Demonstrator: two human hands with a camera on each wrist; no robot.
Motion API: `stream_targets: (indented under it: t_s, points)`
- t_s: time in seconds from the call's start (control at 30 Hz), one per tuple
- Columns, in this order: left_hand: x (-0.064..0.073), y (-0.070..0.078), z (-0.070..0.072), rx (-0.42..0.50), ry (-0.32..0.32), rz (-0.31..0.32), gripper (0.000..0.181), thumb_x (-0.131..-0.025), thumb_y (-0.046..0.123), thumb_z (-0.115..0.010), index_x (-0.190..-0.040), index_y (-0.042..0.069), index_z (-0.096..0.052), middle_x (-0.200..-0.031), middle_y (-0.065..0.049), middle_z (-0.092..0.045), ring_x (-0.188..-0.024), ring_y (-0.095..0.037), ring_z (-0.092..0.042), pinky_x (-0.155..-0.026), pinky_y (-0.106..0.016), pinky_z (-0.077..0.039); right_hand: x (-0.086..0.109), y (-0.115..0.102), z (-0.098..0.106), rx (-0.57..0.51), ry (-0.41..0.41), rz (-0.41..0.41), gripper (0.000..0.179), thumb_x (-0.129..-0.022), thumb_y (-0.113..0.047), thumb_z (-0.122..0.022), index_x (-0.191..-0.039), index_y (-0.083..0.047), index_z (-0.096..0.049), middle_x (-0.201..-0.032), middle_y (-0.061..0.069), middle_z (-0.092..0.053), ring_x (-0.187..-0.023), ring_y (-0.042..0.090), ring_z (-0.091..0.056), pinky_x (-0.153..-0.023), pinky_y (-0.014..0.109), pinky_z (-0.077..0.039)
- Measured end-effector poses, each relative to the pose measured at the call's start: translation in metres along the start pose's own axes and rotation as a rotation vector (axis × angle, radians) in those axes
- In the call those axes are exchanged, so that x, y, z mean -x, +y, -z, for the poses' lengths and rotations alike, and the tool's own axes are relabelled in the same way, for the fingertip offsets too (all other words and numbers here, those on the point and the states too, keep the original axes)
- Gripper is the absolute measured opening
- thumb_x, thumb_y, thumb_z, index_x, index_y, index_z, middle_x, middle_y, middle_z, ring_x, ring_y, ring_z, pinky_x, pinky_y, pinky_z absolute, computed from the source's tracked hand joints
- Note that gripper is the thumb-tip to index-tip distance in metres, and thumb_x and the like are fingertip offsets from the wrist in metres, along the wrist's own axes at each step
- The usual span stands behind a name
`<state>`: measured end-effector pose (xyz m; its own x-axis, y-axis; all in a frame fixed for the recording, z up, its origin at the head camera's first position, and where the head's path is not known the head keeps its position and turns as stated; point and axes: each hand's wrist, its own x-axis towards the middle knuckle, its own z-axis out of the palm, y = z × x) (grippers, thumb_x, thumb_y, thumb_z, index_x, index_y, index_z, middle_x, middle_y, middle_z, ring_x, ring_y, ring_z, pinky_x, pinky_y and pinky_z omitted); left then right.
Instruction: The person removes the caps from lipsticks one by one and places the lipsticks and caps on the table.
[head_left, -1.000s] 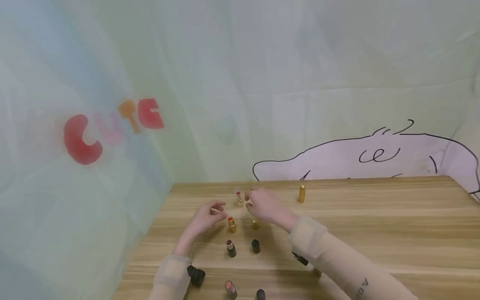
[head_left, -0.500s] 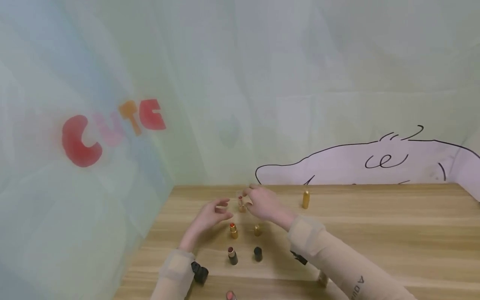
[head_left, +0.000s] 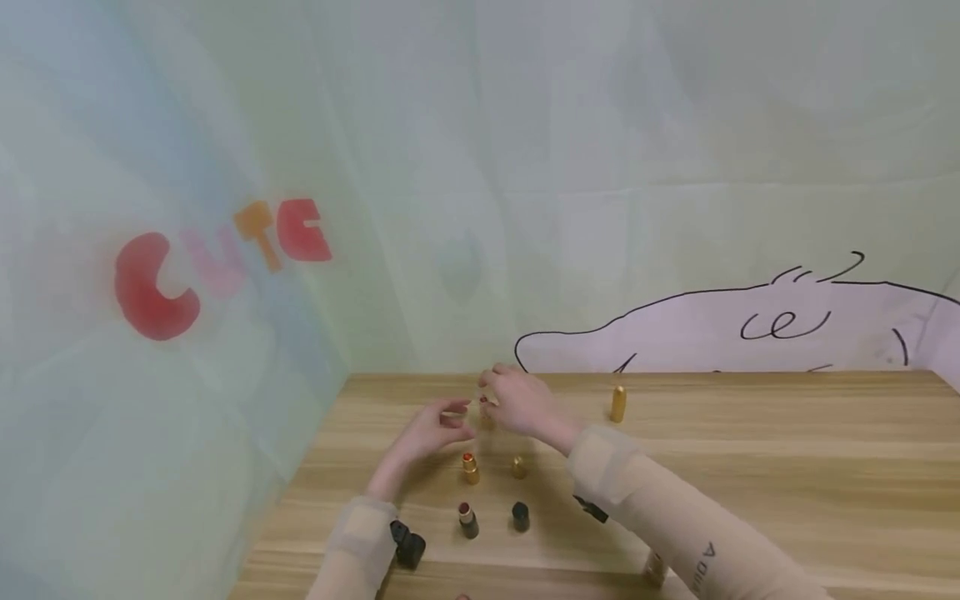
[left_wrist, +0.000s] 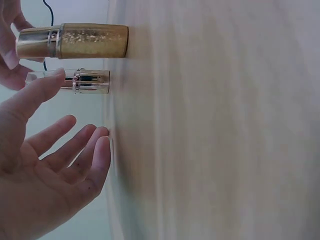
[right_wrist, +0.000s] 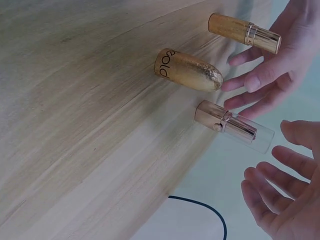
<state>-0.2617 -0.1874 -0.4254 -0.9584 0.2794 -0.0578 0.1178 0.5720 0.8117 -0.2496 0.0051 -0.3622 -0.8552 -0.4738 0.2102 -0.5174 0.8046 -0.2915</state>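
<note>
A rose-gold lipstick with a clear cap [right_wrist: 235,125] stands upright near the table's back edge, between both hands. My right hand [head_left: 521,402] hovers over its top, fingers bent loosely; the right wrist view shows a small gap between fingers and cap. My left hand [head_left: 431,431] is on the lipstick's left, fingers spread and loosely curved, holding nothing. Closer to me stands an uncapped gold lipstick [head_left: 470,471] with a red tip. Beside it is its gold bullet-shaped cap [right_wrist: 185,70], marked with dark letters. In the left wrist view my left thumb overlaps the clear cap.
Nearer me stand an uncapped dark lipstick [head_left: 468,522] and a black cap [head_left: 521,517]. A gold tube [head_left: 618,404] stands at the back right. Another small tube [head_left: 656,568] is partly covered by my right sleeve. Behind the wooden table [head_left: 787,475] hangs a printed cloth [head_left: 420,208].
My right hand has shifted left, over the clear-capped lipstick. My left hand has come slightly right, closer to it. The head view has tilted up, so the front lipstick has nearly left the frame.
</note>
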Motion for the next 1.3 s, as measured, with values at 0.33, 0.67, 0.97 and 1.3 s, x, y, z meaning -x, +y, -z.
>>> stream_targets:
  t_s: [0.33,0.67,0.97,1.3]
  points:
    - [-0.007,0.000,-0.004,0.005,-0.038,-0.044,0.055,-0.083,0.017,-0.074,-0.132,0.002,-0.054,-0.126,-0.022,-0.060,-0.110,-0.035,-0.061,-0.090,-0.044,-0.053,-0.006,-0.001,-0.007,0.013,-0.023,0.022,0.030,-0.089,-0.019,-0.066,-0.117,-0.008,-0.063,-0.108,0.008,-0.064,-0.089,0.021,-0.061,-0.073,0.033,-0.053]
    - [-0.017,-0.003,-0.010,-0.032,-0.041,-0.080,0.046,-0.085,0.018,-0.071,-0.126,0.002,-0.058,-0.117,-0.017,-0.066,-0.102,-0.028,-0.064,-0.082,-0.038,-0.054,-0.011,-0.001,-0.017,-0.010,0.013,0.043,0.035,-0.088,-0.014,-0.067,-0.121,-0.003,-0.060,-0.106,0.010,-0.063,-0.083,0.021,-0.061,-0.072,0.033,-0.053]
    - [-0.022,-0.001,-0.013,-0.045,-0.029,-0.138,0.031,-0.086,0.010,-0.066,-0.115,-0.002,-0.063,-0.120,-0.023,-0.064,-0.107,-0.040,-0.063,-0.082,-0.040,-0.056,-0.016,0.001,-0.019,-0.031,0.033,0.048,0.027,-0.089,-0.009,-0.064,-0.115,-0.003,-0.062,-0.100,0.010,-0.064,-0.079,0.022,-0.062,-0.068,0.033,-0.054]
    - [-0.024,0.002,-0.015,-0.093,-0.007,-0.130,0.024,-0.085,0.010,-0.068,-0.106,-0.001,-0.066,-0.112,-0.020,-0.067,-0.103,-0.036,-0.065,-0.087,-0.044,-0.053,-0.017,0.003,-0.024,-0.050,0.047,0.070,0.018,-0.088,-0.005,-0.062,-0.106,-0.002,-0.064,-0.097,0.012,-0.066,-0.083,0.026,-0.065,-0.072,0.035,-0.055]
